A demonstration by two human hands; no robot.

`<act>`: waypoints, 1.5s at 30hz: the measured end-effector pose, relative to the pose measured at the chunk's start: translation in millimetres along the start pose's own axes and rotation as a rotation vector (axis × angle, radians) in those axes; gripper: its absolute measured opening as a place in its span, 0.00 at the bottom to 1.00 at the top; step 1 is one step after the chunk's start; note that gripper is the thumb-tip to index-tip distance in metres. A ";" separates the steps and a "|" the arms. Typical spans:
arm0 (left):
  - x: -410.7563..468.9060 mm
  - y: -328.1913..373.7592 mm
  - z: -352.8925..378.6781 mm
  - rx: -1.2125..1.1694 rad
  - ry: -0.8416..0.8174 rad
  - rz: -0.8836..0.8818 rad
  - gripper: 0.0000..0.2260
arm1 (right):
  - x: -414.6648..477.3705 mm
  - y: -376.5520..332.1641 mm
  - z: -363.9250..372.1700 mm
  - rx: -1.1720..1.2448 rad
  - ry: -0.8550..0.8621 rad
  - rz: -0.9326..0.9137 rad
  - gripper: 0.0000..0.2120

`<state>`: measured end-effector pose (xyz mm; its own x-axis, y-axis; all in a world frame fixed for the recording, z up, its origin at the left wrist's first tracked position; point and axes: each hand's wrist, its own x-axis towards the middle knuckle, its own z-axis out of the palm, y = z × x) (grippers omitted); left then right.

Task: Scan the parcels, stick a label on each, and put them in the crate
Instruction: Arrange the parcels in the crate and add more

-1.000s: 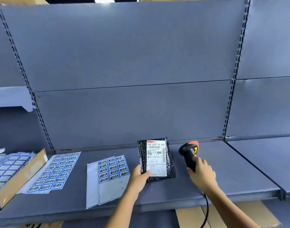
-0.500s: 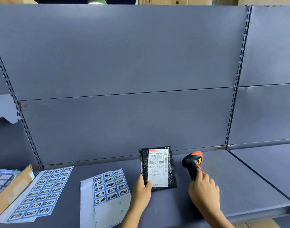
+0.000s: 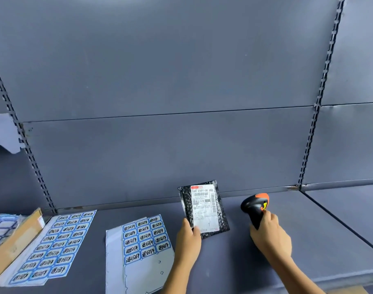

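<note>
Here we are at the scanning step, by the look of it. The left hand [image 3: 187, 238] has the black bubble-wrap parcel [image 3: 186, 200] by its near-left corner. The thumb lies across the front and the other fingers [image 3: 188, 224] are tucked round the edge, so it's a pinch grip. The parcel is tipped up off the grey shelf [image 3: 308, 240], far edge raised against the back panel [image 3: 160, 155], and its white shipping label [image 3: 204, 209] faces up and out. I'd say that tilt is deliberate, to offer the barcode squarely to the reader. Whether the near edge touches the shelf, I can't tell.

Just to the right, the right hand [image 3: 270, 236] is wrapped round the handle of the barcode scanner [image 3: 254, 205]. Its fingers [image 3: 271, 217] are closed on the grip, and one sits by the yellow trigger. The black-and-orange head points left, toward the parcel, with a clear gap between the two. No beam shows on the label from here.

Left of the parcel lies a sheet of blue stickers [image 3: 146, 238], its near rows already peeled bare. It's handy for the left hand, and that's surely why it sits there. A fuller sheet [image 3: 54, 247] lies further left, beside a strip of cardboard [image 3: 16, 240]. The crate is nowhere in view, so labelling and dropping in are yet to come.
</note>
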<state>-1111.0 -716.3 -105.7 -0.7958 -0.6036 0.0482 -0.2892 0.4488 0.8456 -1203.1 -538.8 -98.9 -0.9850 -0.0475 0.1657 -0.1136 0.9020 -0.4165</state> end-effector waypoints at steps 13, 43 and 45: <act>10.4 -6.7 -10.8 -0.162 -0.173 0.015 0.15 | -103.9 -62.7 -41.2 1.441 -0.353 -0.130 0.11; 11.3 -5.6 -12.6 -0.196 -0.182 -0.013 0.12 | -22.2 1.2 -9.1 0.058 -0.023 -0.177 0.14; 11.0 -5.1 -12.9 -0.188 -0.179 -0.010 0.14 | -20.3 0.9 -4.5 -0.052 0.001 -0.216 0.16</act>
<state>-1111.4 -733.7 -102.6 -0.8796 -0.4739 -0.0416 -0.2071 0.3028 0.9303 -1182.6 -535.1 -98.6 -0.9385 -0.2416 0.2468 -0.3149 0.8920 -0.3243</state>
